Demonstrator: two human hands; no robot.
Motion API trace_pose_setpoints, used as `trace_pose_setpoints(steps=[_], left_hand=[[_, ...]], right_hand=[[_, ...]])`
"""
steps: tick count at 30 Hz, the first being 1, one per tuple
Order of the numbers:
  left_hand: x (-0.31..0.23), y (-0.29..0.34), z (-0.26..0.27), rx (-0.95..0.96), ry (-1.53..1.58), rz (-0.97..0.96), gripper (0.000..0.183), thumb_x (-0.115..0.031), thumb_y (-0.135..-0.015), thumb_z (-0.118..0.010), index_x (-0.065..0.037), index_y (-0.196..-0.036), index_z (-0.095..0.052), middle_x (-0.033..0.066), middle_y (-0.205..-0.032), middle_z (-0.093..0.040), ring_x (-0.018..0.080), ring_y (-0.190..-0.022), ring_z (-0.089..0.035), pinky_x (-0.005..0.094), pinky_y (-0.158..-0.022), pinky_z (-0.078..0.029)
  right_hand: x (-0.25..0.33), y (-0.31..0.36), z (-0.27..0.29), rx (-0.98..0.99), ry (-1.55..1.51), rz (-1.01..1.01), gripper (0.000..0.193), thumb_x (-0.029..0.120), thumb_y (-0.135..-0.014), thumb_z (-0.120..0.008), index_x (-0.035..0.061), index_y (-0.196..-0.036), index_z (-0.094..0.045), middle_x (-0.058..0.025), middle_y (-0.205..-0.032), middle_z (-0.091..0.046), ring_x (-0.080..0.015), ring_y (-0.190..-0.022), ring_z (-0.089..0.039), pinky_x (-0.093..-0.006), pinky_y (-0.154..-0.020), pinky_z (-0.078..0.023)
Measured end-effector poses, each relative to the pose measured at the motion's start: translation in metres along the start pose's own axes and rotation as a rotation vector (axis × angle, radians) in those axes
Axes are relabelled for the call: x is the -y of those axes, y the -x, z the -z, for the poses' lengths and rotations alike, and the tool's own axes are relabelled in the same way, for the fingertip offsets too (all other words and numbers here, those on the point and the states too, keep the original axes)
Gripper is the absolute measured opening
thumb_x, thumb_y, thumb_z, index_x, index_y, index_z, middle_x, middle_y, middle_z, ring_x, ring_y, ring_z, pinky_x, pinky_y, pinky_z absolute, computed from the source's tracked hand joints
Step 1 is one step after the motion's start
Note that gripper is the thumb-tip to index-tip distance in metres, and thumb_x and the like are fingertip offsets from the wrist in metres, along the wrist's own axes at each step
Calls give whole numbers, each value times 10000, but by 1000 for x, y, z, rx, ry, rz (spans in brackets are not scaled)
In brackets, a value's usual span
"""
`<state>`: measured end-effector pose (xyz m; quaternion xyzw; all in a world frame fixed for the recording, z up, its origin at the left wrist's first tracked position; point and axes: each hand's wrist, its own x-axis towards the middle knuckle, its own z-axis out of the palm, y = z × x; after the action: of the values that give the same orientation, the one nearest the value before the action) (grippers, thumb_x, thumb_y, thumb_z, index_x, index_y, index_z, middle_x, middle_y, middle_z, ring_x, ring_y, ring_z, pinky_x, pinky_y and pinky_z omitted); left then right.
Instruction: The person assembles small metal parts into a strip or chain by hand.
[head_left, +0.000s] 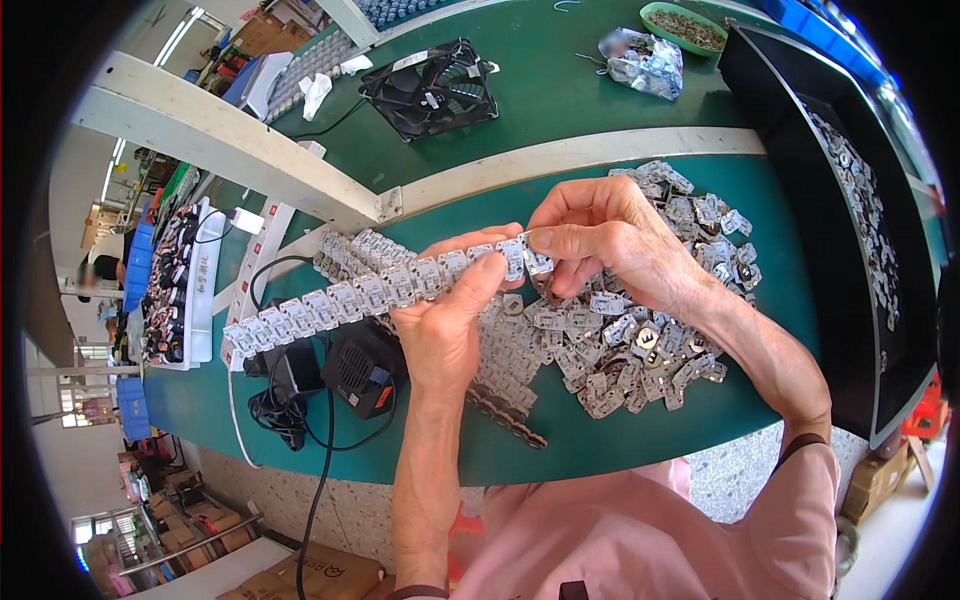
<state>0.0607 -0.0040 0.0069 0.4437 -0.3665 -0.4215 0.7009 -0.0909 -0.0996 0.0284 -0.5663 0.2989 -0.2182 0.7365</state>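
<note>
Left hand (pixel 450 320): the row is being held here near its right end, thumb pressed on top, fingers curled behind.
Right hand (pixel 625 240): the end piece (pixel 539 261) is being pinched between thumb and fingers, right at the tip of the row.
Row of grey modules (pixel 345 300): held aloft over the green table (pixel 690 425), stretched leftward from the left hand, slanting down.
Loose module pile (pixel 645 345): heaped on the tabletop, spread below and beyond the right hand.
Grilled black box (pixel 360 368): set left of the left forearm, trailed by a black cable (pixel 329 440).
Black bin (pixel 785 220): stood at the right, more modules contained inside.
Axial fan (pixel 430 92): laid beyond the white crossbar (pixel 580 155).
Clear plastic bag (pixel 642 68): placed at the back, near a green bowl (pixel 658 31) filled with small parts.
</note>
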Motion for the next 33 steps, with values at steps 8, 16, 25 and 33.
trace_pose_setpoints(steps=[8,16,25,33], left_hand=[[3,-1,-1,4,-158,-86,142,33,-785,-624,62,-922,-640,153,-924,-659,146,-794,-620,254,-722,-514],[3,-1,-3,-18,-164,-92,131,34,-786,-623,63,-912,-641,142,-909,-661,128,-780,-609,240,-727,-496],[-2,-3,0,-70,-24,36,163,-24,-785,-654,55,-926,-632,114,-879,-646,155,-746,-616,280,-684,-527],[0,-1,0,-32,-76,55,125,-16,-781,-646,41,-893,-640,86,-823,-624,144,-723,-609,288,-675,-538]], right_hand=[[-11,-6,4,29,-81,-84,215,156,-818,-613,-51,-874,-604,-120,-728,-618,-163,-609,-614,-275,-573,-527],[-11,-7,3,24,-100,-63,198,139,-815,-630,-52,-861,-607,-113,-719,-618,-158,-610,-621,-268,-567,-533],[-8,-5,1,-16,-98,-29,176,145,-821,-662,-23,-852,-620,-59,-668,-618,-107,-546,-613,-213,-529,-524],[-10,-5,0,-33,-112,-33,162,129,-817,-655,-27,-837,-618,-57,-672,-615,-108,-537,-607,-215,-532,-522]])
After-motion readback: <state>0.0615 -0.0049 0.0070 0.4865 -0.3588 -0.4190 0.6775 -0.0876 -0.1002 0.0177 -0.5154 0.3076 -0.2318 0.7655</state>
